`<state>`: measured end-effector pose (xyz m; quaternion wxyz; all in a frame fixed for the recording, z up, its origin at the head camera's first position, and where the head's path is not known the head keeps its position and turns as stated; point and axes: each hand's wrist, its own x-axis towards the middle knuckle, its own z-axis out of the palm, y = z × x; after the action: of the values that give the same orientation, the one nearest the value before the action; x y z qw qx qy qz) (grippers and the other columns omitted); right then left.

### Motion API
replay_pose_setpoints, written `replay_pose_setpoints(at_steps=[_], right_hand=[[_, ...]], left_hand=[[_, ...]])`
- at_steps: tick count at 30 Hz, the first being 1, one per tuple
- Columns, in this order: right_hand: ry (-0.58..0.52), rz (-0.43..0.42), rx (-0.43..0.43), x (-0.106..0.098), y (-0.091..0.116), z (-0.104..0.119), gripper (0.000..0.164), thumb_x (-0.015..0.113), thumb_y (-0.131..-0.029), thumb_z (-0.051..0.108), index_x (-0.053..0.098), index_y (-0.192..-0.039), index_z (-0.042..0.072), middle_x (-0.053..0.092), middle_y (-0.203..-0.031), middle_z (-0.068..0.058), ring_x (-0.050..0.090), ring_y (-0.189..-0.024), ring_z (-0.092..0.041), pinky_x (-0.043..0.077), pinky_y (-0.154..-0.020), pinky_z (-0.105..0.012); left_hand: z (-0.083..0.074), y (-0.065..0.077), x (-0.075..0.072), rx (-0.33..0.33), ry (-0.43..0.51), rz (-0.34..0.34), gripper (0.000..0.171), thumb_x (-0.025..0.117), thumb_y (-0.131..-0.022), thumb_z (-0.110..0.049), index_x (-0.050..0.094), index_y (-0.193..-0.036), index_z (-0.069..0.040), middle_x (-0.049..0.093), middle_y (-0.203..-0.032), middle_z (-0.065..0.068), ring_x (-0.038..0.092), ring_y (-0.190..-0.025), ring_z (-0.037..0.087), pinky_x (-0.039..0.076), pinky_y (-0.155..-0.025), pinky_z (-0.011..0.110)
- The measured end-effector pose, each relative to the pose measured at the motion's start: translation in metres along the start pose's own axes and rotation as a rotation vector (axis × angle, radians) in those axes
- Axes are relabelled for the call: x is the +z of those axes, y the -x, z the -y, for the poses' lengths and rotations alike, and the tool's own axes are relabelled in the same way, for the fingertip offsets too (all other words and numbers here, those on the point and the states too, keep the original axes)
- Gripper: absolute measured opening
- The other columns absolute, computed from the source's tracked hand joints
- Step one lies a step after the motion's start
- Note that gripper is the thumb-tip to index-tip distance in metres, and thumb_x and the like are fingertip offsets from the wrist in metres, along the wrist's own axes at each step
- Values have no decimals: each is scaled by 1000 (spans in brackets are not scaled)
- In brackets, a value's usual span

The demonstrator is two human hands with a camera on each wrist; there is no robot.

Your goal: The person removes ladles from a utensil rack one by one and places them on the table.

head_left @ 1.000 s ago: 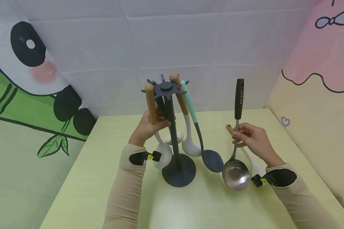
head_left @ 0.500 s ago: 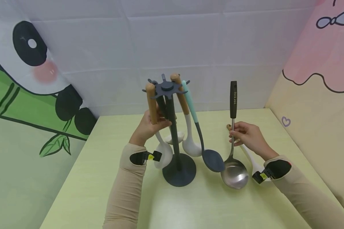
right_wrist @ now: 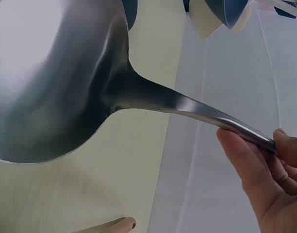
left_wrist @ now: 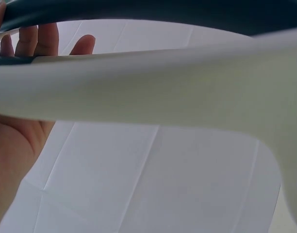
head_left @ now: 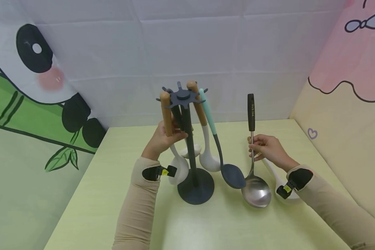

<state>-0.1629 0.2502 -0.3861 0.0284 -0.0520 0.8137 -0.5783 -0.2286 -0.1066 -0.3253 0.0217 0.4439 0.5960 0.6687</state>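
Observation:
My right hand (head_left: 270, 149) pinches the thin steel shaft of a soup ladle (head_left: 256, 192), between thumb and fingers. The ladle stands upright, black handle up and bowl down close over the table. In the right wrist view, its steel bowl (right_wrist: 56, 82) fills the upper left. My left hand (head_left: 162, 139) grips the dark utensil stand (head_left: 196, 194) at its post, thumb across the front, with fingers partly hidden behind. Several utensils hang from the stand, among them a white one with a wooden handle (head_left: 166, 114) beside this hand and a dark spoon (head_left: 232, 176) with a mint handle.
A white-headed utensil (head_left: 272, 171) with a wooden handle lies on the pale table (head_left: 187, 229) behind and below my right hand. A white ladle (head_left: 208, 161) hangs at the stand's rear right. A white cloth wall (head_left: 243, 69) rises behind the table.
My right hand has brought the ladle a little to the left, toward the stand, and its handle top sits slightly lower. My left hand keeps its place on the stand.

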Motion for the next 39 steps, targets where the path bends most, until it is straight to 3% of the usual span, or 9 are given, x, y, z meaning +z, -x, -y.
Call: replay_pose_setpoints(at_steps=[3, 7, 8, 10, 12, 22, 30, 36, 39], right_hand=[[-1, 15, 13, -2, -4, -4, 20, 59, -97, 1, 56, -110, -15, 70, -84, -8, 71, -73, -17, 60, -63, -38], [-9, 40, 34, -3, -9, -10, 17, 58, -97, -1, 55, -106, -15, 69, -80, -9, 71, -71, -19, 60, -62, -38], [-10, 48, 39, -3, -10, -12, 17, 58, -97, -1, 55, -106, -15, 69, -80, -8, 71, -70, -19, 60, -62, -38], [-8, 61, 49, -3, -12, -15, 18, 58, -97, -1, 55, -107, -16, 68, -79, -8, 70, -70, -20, 60, -61, -37], [-2, 74, 52, -2, -13, -18, 19, 58, -97, -2, 55, -108, -16, 68, -79, -8, 71, -71, -21, 60, -61, -37], [18, 100, 72, -2, -19, -26, 19, 58, -96, -3, 55, -108, -16, 68, -83, -15, 71, -73, -25, 60, -61, -39], [51, 98, 109, -3, -25, -33, 16, 58, -96, -3, 56, -107, -14, 67, -87, -22, 70, -72, -26, 60, -61, -39], [84, 116, 139, -1, -29, -37, 14, 57, -97, -1, 58, -104, -12, 68, -80, -12, 70, -76, -34, 60, -62, -40], [101, 129, 139, -1, -31, -39, 11, 58, -97, 1, 58, -99, -10, 69, -79, -10, 70, -77, -39, 60, -61, -41]], left_hand=[[-1, 0, 0, -2, -1, -3, 29, 77, -86, -15, 62, -108, -6, 71, -99, -7, 68, -92, 11, 55, -81, 27], [0, 0, 0, 0, 3, -1, 35, 79, -85, -23, 61, -109, -4, 71, -100, -7, 67, -92, 11, 55, -81, 28], [0, 0, 0, 0, 2, 0, 36, 80, -85, -24, 61, -109, -5, 71, -100, -7, 67, -92, 11, 55, -81, 28], [0, 1, -1, -2, 2, 3, 32, 80, -85, -24, 61, -110, -17, 71, -101, -7, 67, -92, 11, 55, -81, 27], [0, 1, -1, -1, 2, 6, 32, 80, -85, -27, 62, -110, -19, 71, -101, -8, 67, -92, 11, 55, -81, 27], [-1, 1, 0, -7, -6, 3, 33, 72, -84, 0, 63, -110, -17, 71, -100, -8, 67, -92, 11, 55, -81, 28], [-2, 1, 0, -17, -2, 0, 33, 72, -84, 0, 62, -112, -15, 70, -101, -7, 67, -93, 11, 55, -83, 29], [-2, 0, 0, -11, -10, 5, 35, 72, -84, 1, 62, -110, -20, 70, -100, -9, 67, -92, 10, 54, -83, 28], [-2, 0, 0, -15, -3, 5, 30, 74, -85, -3, 62, -110, -13, 70, -101, -8, 67, -92, 11, 54, -83, 28]])
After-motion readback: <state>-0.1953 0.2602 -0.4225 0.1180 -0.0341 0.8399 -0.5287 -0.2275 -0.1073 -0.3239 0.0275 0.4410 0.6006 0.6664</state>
